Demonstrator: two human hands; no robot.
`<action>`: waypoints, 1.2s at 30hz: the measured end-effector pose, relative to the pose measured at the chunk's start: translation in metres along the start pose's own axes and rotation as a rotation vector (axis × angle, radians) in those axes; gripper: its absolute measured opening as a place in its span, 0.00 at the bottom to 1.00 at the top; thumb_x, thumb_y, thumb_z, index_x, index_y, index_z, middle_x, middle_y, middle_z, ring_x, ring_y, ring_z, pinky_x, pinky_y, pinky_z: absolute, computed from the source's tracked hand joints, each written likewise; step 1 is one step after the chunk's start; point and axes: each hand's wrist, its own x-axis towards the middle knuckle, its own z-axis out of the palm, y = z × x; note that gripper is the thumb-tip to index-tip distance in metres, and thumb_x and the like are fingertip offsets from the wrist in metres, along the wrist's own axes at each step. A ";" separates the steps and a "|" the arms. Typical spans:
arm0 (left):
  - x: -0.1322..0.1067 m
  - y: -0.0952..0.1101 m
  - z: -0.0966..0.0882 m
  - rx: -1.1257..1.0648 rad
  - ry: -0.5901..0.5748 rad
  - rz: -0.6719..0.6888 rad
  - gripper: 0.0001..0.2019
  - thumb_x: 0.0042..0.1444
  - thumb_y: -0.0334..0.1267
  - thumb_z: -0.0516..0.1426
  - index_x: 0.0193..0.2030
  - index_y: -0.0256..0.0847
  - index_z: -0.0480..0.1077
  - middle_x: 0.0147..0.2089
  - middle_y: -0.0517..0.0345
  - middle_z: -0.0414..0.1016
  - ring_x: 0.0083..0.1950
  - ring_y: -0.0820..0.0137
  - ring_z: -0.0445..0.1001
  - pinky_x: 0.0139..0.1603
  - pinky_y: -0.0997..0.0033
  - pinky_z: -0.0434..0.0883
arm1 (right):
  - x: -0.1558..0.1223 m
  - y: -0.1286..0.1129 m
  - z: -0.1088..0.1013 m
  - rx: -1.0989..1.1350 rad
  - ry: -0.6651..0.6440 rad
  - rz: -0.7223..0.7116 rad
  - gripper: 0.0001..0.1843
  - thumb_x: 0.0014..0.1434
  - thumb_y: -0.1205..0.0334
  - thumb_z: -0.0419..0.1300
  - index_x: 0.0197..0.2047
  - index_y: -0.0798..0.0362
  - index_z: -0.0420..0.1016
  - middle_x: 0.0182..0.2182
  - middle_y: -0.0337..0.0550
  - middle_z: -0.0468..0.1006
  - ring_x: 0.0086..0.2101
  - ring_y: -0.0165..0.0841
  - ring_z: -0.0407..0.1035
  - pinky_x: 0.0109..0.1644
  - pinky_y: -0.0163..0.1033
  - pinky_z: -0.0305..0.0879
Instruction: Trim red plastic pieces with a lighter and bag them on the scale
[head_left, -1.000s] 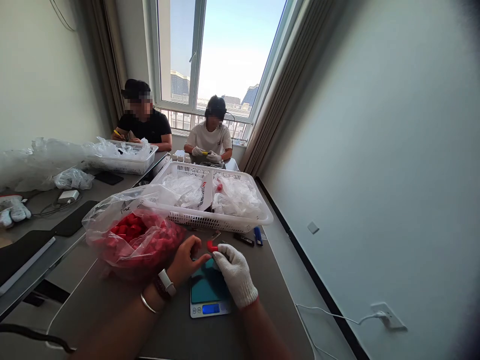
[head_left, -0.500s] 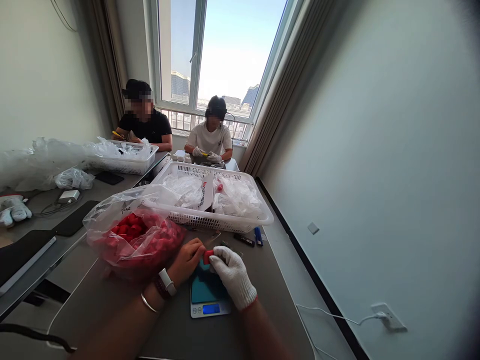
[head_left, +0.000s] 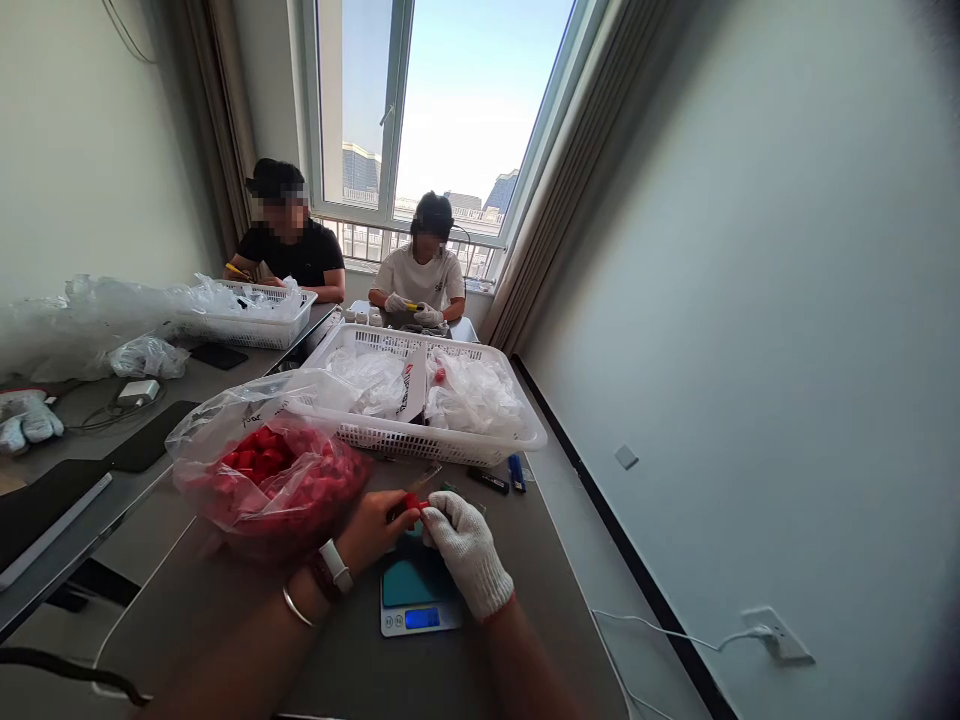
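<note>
In the head view, now holding a small glossy red plastic piece [head_left: 412,503] with both hands at once: pinched on its left side by the thumb and fingertips of the bare left hand [head_left: 375,522], and on its right side by those of the right hand [head_left: 466,548] in a white knitted glove. Compared with a second ago, no longer gripped by the glove alone, with bare thumb and fingers spread wide beside it. Now drawn together into a close pinch on the left, and just as tightly closed on the right. Judging from this change, past the reach and into two-handed handling, with a steadier hold from both sides. Cannot tell the full shape of the piece — mostly covered by fingers.

Held over or just past the far end of a flat digital scale [head_left: 405,591] with a turquoise platform and a lit blue display, too small to read. Unchanged round about: a clear plastic bag [head_left: 196,425] heaped with red pieces [head_left: 262,460], near the left hand on the grey table [head_left: 532,570]; beyond it, a wide white perforated plastic basket [head_left: 450,441] of crumpled clear bags [head_left: 375,382]. Farther off — by the window — two seated co-workers [head_left: 424,275], much as before.
</note>
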 end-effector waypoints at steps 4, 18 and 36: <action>0.001 0.001 0.001 -0.104 -0.033 -0.053 0.26 0.64 0.53 0.46 0.22 0.37 0.65 0.21 0.61 0.66 0.24 0.73 0.62 0.27 0.73 0.58 | 0.000 0.004 0.002 -0.012 -0.001 -0.054 0.11 0.61 0.55 0.57 0.31 0.53 0.68 0.23 0.35 0.69 0.25 0.27 0.63 0.31 0.31 0.62; 0.001 0.000 0.000 -0.155 0.032 0.040 0.14 0.55 0.42 0.60 0.46 0.38 0.69 0.36 0.59 0.66 0.28 0.75 0.61 0.29 0.75 0.62 | 0.001 -0.004 0.001 0.251 0.001 0.124 0.15 0.59 0.50 0.57 0.33 0.54 0.68 0.18 0.33 0.67 0.20 0.24 0.57 0.23 0.30 0.54; 0.000 0.002 -0.001 -0.092 -0.033 0.092 0.13 0.60 0.43 0.56 0.48 0.40 0.74 0.41 0.53 0.71 0.29 0.74 0.65 0.30 0.74 0.64 | 0.002 -0.001 -0.001 0.178 0.013 0.127 0.14 0.62 0.53 0.55 0.32 0.55 0.68 0.18 0.34 0.67 0.20 0.25 0.56 0.24 0.30 0.54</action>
